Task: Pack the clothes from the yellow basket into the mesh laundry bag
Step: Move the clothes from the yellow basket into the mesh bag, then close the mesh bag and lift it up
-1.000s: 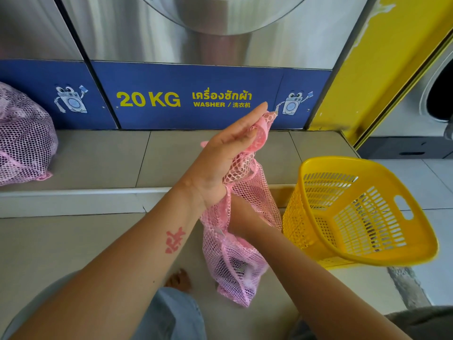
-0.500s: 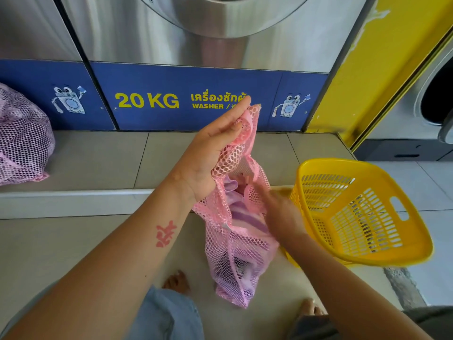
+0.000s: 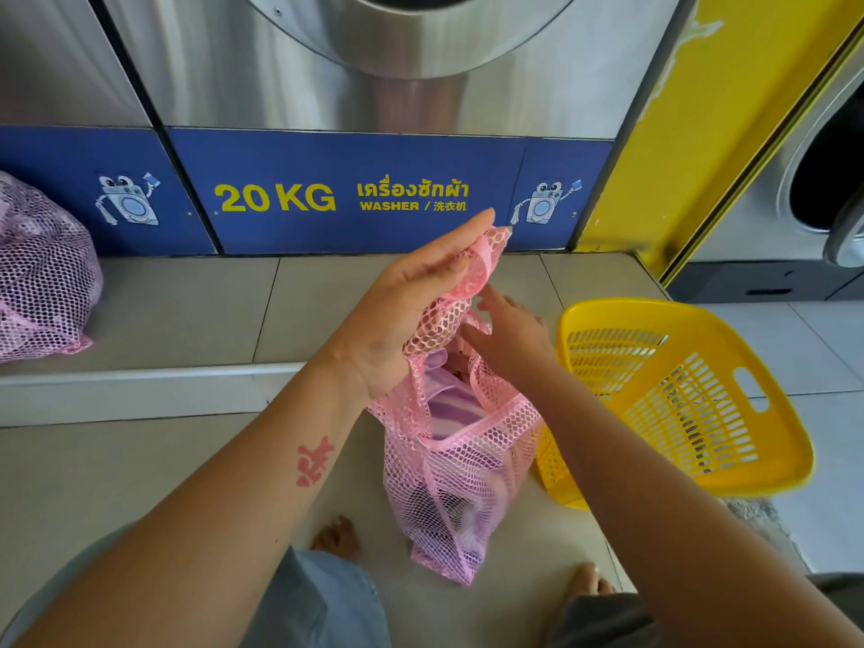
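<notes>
A pink mesh laundry bag [image 3: 460,479] hangs in front of me with its bottom near the floor. My left hand [image 3: 406,311] is shut on the bag's upper rim and holds it up. Purple striped clothes [image 3: 449,404] show through the bag's open mouth. My right hand [image 3: 509,334] is at the far side of the mouth, fingers spread, touching the mesh rim; nothing is held in it. The yellow basket [image 3: 678,395] lies tilted on the floor to the right, and I see no clothes in it.
A second filled pink mesh bag [image 3: 42,278] rests on the raised tiled step [image 3: 187,311] at the left. Steel washers with a blue "20 KG" panel [image 3: 346,198] stand behind. A yellow wall [image 3: 710,133] and another machine are to the right. My bare feet [image 3: 336,537] are below.
My right hand has come out of the bag, where it was buried a second ago, and risen to the mouth's far rim. The left hand keeps holding the rim up.
</notes>
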### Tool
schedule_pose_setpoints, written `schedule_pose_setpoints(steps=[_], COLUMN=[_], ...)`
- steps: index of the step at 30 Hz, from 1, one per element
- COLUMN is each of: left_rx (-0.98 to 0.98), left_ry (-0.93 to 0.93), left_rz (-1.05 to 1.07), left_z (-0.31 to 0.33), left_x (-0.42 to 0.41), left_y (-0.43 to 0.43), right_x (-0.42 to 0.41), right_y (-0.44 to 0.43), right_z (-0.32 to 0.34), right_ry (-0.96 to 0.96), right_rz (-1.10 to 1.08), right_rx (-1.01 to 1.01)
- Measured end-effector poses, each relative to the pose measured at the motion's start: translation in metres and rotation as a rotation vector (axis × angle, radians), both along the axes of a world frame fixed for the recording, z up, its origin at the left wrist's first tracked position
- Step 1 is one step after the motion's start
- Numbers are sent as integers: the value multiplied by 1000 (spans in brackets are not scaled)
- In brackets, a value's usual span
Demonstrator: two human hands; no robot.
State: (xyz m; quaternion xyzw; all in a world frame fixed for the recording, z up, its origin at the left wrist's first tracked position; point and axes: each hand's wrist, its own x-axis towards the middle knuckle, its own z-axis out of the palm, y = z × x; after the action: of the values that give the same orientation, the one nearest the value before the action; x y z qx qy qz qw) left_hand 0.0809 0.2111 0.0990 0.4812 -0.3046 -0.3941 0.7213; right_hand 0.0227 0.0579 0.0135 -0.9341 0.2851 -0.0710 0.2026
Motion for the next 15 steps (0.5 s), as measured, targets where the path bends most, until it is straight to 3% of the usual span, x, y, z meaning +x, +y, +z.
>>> schedule_pose_setpoints(steps=[6, 8, 9, 11, 13, 15], left_rx=[46, 225, 352, 620, 869, 943], left_ry=[-139, -399, -612, -945, -991, -937], left_rz=[-72, -143, -255, -671, -1034, -1035], left_z=[-2, -3, -5, -14, -24, -35], left_x=[13, 20, 25, 32, 34, 37], left_y=[11, 15, 15, 16, 20, 19], right_x=[14, 10, 7, 3, 3, 2], right_y=[-21, -31, -34, -39, -40, -39], right_z=[8, 8, 8, 2, -1, -6], right_ry=[49, 55, 44, -17, -64, -101], right_rz=[-131, -134, -113, -83, -111, -123], right_rx=[-107, -75, -44, 35, 120, 160])
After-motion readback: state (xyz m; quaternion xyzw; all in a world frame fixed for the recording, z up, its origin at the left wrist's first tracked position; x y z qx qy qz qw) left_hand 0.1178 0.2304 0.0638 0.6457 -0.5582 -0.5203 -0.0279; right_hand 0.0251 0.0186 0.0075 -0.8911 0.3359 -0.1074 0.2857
